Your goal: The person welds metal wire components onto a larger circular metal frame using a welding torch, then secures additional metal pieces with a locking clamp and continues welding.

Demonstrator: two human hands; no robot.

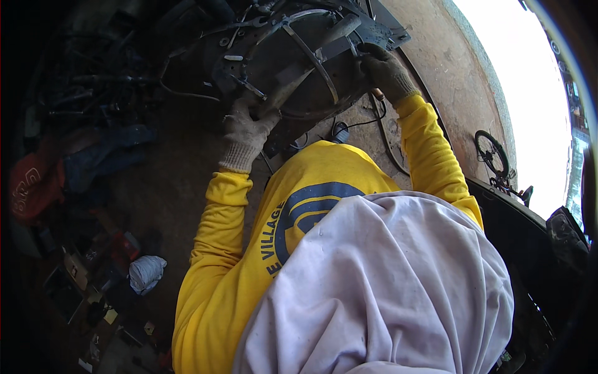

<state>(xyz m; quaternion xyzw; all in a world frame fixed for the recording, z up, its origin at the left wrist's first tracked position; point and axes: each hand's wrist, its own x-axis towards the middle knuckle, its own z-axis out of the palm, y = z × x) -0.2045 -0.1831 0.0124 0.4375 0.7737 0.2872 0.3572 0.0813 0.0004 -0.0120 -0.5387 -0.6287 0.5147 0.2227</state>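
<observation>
A dark metal frame (305, 56) lies on the dirt floor (174, 181) ahead. The gloved left hand (246, 134) wraps a wooden handle (283, 93); the gloved right hand (386, 71) clamps the frame's edge. A glancing blow could jolt the frame and pinch those fingers.

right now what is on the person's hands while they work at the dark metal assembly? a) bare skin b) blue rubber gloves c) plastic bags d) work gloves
d: both the left hand and the right hand wear soiled knit work gloves, above yellow sleeves, as they grip parts of the dark metal assembly.
</observation>
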